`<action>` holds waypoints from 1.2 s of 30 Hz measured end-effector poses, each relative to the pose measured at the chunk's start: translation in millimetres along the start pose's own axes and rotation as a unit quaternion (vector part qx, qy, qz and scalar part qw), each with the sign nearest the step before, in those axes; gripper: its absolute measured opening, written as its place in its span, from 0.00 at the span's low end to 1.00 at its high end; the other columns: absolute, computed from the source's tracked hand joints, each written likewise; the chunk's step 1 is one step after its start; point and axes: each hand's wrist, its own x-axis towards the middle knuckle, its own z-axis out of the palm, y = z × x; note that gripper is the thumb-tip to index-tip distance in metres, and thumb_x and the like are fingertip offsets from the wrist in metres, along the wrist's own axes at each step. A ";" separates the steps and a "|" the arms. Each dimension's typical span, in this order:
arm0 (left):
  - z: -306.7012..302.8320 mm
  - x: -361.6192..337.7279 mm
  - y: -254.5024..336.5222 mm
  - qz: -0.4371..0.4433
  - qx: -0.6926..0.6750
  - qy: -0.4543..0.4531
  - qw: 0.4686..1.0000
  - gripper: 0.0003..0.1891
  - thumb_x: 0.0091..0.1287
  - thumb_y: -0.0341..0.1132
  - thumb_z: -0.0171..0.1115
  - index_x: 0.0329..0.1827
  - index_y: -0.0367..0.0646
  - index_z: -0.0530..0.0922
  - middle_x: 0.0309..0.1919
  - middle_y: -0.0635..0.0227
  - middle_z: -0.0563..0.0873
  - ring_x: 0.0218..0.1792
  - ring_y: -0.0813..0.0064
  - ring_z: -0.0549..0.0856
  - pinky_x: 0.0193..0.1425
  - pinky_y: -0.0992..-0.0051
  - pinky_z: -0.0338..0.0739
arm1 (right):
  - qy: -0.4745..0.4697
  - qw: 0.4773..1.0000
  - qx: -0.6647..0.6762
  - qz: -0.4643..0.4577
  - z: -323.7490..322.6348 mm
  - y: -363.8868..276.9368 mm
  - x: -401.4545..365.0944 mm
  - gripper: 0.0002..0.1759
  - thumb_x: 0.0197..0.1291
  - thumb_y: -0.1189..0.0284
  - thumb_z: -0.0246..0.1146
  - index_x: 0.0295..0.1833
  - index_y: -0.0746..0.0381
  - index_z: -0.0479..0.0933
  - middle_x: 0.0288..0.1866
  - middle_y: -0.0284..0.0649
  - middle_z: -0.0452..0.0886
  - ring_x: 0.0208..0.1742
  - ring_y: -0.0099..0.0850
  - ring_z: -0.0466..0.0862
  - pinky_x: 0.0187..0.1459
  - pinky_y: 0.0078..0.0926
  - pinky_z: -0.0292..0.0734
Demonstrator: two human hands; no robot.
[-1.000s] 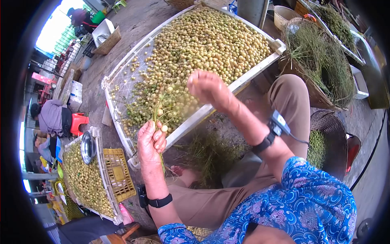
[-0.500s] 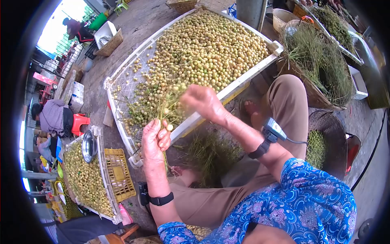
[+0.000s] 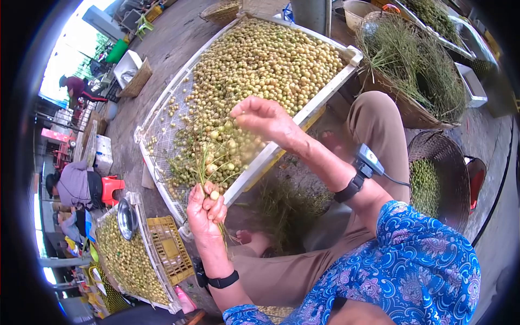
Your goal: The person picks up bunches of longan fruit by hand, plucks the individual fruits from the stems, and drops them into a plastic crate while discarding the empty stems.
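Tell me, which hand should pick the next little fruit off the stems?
Probably the right. The right hand hovers beside the tops of the fruit stems, above the white tray, while the left hand is busy gripping the stems' lower ends.

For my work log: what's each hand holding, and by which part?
Left hand holds the fruit sprig by its lower stems; right hand is pinched, contents cannot be told.

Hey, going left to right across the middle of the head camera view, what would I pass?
Crouching person → red stool → left hand gripping fruit stems → right hand → wrist device → woven basket of green fruit.
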 end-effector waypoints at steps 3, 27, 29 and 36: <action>-1.3 -0.2 -2.9 -0.010 0.009 -0.008 1.000 0.12 0.63 0.40 0.52 0.29 0.40 0.68 0.14 0.76 0.64 0.08 0.88 0.58 0.07 0.87 0.49 | -0.041 0.987 -0.150 -0.041 2.8 -8.5 -1.7 0.13 0.51 0.70 0.61 0.44 0.58 0.73 0.18 0.29 0.69 0.20 0.18 0.68 0.23 0.19 0.65; -2.6 4.5 -6.1 -0.031 0.034 -0.010 0.999 0.14 0.64 0.40 0.52 0.29 0.37 0.69 0.13 0.75 0.64 0.08 0.87 0.58 0.07 0.86 0.49 | -0.068 0.908 -0.392 -0.130 -1.1 5.8 6.9 0.10 0.53 0.66 0.57 0.34 0.61 0.70 0.20 0.43 0.75 0.24 0.36 0.78 0.28 0.32 0.71; -7.3 6.0 -6.4 -0.039 0.022 -0.007 0.999 0.14 0.64 0.41 0.51 0.28 0.37 0.69 0.14 0.75 0.64 0.08 0.87 0.58 0.07 0.86 0.49 | -0.054 0.957 -0.277 -0.072 -4.2 9.0 8.0 0.06 0.53 0.71 0.55 0.32 0.63 0.69 0.19 0.41 0.73 0.21 0.29 0.74 0.25 0.28 0.70; -1.8 3.8 -4.6 -0.024 -0.003 -0.010 1.000 0.11 0.64 0.39 0.50 0.28 0.40 0.69 0.14 0.76 0.63 0.08 0.88 0.56 0.07 0.86 0.46 | -0.021 0.958 0.271 0.089 -34.8 22.5 3.3 0.04 0.55 0.72 0.53 0.33 0.60 0.70 0.17 0.28 0.68 0.14 0.14 0.61 0.12 0.12 0.53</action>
